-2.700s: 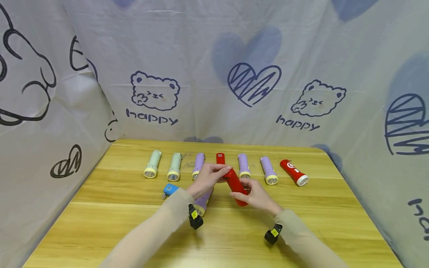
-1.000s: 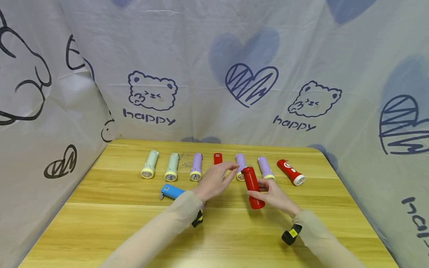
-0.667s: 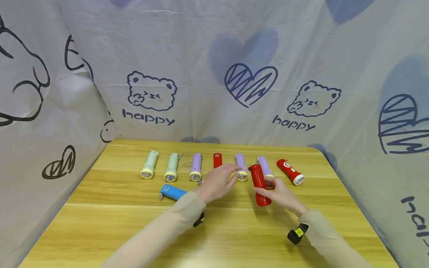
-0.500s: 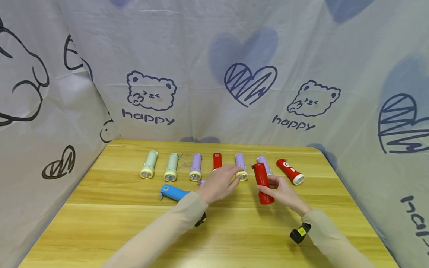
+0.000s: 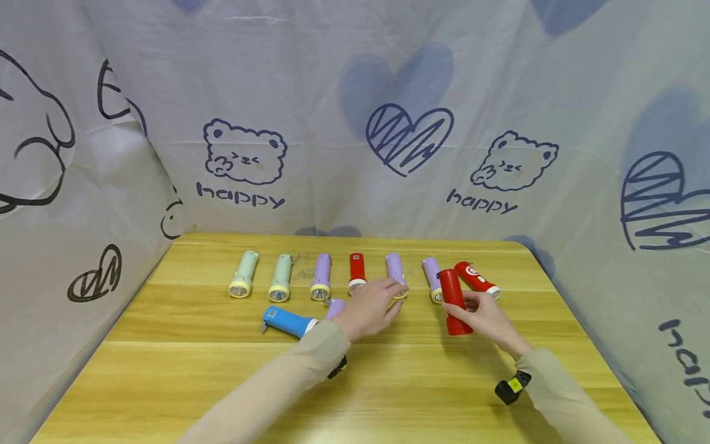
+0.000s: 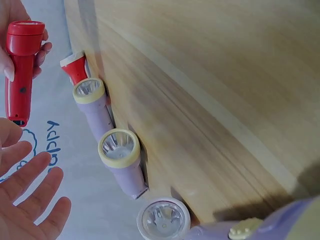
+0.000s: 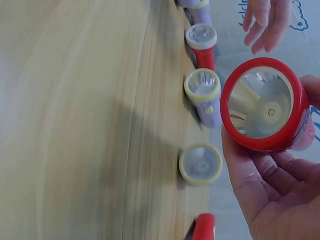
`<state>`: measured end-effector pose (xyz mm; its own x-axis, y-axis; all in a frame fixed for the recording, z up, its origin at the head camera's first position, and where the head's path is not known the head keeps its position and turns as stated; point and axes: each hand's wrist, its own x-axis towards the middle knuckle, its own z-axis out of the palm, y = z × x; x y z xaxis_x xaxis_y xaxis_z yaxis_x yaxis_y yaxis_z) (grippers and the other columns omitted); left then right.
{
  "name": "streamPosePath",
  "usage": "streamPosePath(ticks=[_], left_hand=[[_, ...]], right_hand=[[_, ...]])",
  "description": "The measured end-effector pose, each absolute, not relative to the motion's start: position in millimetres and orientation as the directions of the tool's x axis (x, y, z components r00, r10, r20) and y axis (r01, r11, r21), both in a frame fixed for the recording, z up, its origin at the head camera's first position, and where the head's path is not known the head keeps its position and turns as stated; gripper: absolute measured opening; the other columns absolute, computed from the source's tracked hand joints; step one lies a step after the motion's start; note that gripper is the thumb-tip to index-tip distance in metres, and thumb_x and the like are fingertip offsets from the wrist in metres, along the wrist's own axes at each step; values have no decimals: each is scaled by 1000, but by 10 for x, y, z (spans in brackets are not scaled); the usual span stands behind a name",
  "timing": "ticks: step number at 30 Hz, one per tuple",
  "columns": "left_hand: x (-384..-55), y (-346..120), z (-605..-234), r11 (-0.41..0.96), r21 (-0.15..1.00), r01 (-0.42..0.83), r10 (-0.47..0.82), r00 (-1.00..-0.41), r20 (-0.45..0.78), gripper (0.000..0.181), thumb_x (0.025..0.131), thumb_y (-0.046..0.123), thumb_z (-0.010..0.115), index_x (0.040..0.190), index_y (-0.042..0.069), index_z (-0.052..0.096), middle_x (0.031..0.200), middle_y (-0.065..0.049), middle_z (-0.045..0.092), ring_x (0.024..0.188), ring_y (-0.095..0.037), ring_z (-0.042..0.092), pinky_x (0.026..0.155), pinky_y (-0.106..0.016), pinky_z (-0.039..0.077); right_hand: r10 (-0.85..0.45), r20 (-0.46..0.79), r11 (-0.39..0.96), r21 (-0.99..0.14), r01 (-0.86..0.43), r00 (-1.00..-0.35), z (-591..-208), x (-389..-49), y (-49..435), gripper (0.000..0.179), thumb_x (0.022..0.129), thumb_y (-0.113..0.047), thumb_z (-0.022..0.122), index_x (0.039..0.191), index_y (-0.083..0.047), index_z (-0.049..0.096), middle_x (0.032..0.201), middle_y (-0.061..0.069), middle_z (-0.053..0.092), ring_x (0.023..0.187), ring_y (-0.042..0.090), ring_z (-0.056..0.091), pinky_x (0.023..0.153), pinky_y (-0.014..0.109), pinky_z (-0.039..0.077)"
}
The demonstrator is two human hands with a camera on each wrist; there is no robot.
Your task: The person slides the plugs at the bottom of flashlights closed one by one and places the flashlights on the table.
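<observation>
My right hand (image 5: 488, 320) grips a red flashlight (image 5: 453, 299) around its body, raised over the right half of the table. Its clear lens with a red rim (image 7: 260, 107) faces the right wrist camera. My left hand (image 5: 368, 308) is held in the air with fingers relaxed and nothing in them; the left wrist view shows the fingers spread (image 6: 32, 187). Beneath that forearm lie a blue flashlight (image 5: 287, 320) and a purple flashlight (image 5: 334, 307), both partly hidden by the arm and sleeve.
Along the back of the wooden table (image 5: 166, 370) runs a row: two mint flashlights (image 5: 244, 274), three purple ones (image 5: 322, 271), a red one with a white rim (image 5: 357, 268) and a tilted red one (image 5: 474, 277) at the right end. A printed cloth (image 5: 310, 123) hangs behind.
Both hands were on the red flashlight at first; the left hand has let go of it. My right hand has carried the flashlight rightward, and the left hand has shifted slightly right and down.
</observation>
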<state>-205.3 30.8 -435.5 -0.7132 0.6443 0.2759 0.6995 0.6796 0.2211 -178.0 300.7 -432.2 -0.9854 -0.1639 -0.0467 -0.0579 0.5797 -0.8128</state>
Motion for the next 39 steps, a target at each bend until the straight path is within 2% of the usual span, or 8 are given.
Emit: streamPosePath(ticks=[3, 10, 17, 31, 39], left_hand=[[-2035, 337, -4347, 684, 198, 702, 656, -711, 253, 37, 106, 28, 51, 138, 12, 61, 136, -4, 66, 126, -21, 62, 111, -35, 50], [-2002, 387, -4359, 693, 185, 697, 660, -717, 226, 38, 104, 27, 54, 138, 13, 61, 138, -5, 65, 128, -21, 61, 110, -36, 50], [-1992, 420, -4411, 691, 183, 699, 669, -715, 203, 37, 105, 27, 54, 138, 14, 61, 137, -4, 65, 124, -22, 64, 105, -36, 53], [-1959, 449, -4477, 670, 147, 728, 700, -685, 202, 35, 103, 26, 57, 135, 13, 63, 133, -5, 65, 117, -19, 66, 97, -33, 57], [-1955, 458, -4499, 674, 137, 726, 703, -687, 185, 34, 104, 27, 56, 135, 14, 63, 131, -3, 65, 113, -18, 67, 95, -32, 57]], right_hand=[[-144, -49, 612, -789, -50, -988, -4327, -1772, 3062, 40, 95, -29, 70, 116, 5, 67, 97, 15, 76, 77, 8, 69, 67, 23, 58], [-100, -66, 664, -748, -17, -993, -4333, -1753, 3156, 41, 96, -31, 69, 111, 7, 67, 93, 15, 75, 72, 10, 68, 63, 23, 57], [-47, -73, 749, -662, 13, -996, -4373, -1710, 3227, 37, 93, -36, 72, 90, 1, 67, 79, 7, 70, 67, 12, 59, 58, 22, 50], [-79, -178, 814, -579, 39, -981, -4528, -1625, 3197, 41, 91, -47, 69, 81, -7, 71, 62, -3, 57, 59, 11, 49, 52, 22, 37], [-97, -222, 831, -555, 44, -970, -4587, -1577, 3135, 44, 90, -48, 70, 64, -13, 61, 53, -7, 48, 51, 8, 40, 49, 20, 29]])
